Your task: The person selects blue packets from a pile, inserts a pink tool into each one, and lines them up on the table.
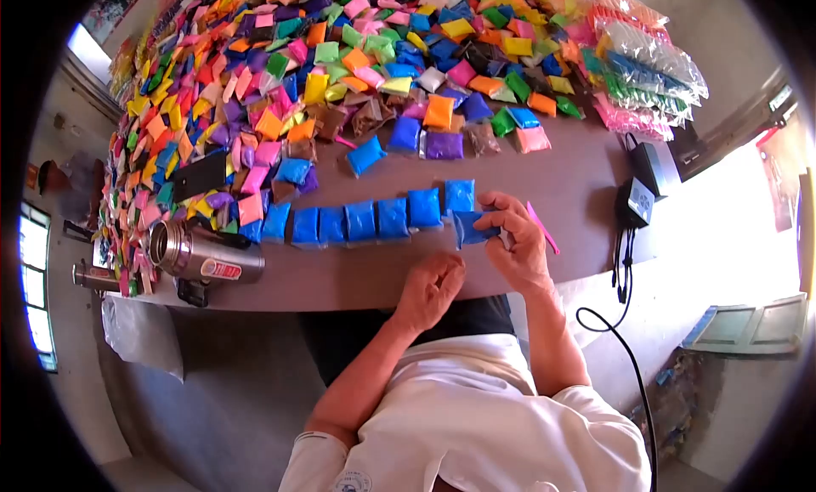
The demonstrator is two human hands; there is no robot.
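My right hand (516, 246) grips a small blue packet (470, 229) between thumb and fingers, holding it over the table near the right end of a row. My left hand (432, 290) is loosely closed at the table's front edge, just below that packet, with nothing visible in it. Several similar blue packets lie side by side in the row, among them one at its right end (459, 195), one beside it (423, 208) and one near the middle (360, 221). A thin pink stick (542, 229) lies just right of my right hand.
A large heap of colourful packets (340, 59) covers the table's back and left. Stacked clear bags (650, 71) stand at the back right. A steel flask (208, 256) lies at the left, below a dark phone-like slab (200, 177). A black cabled device (636, 205) sits at the right edge.
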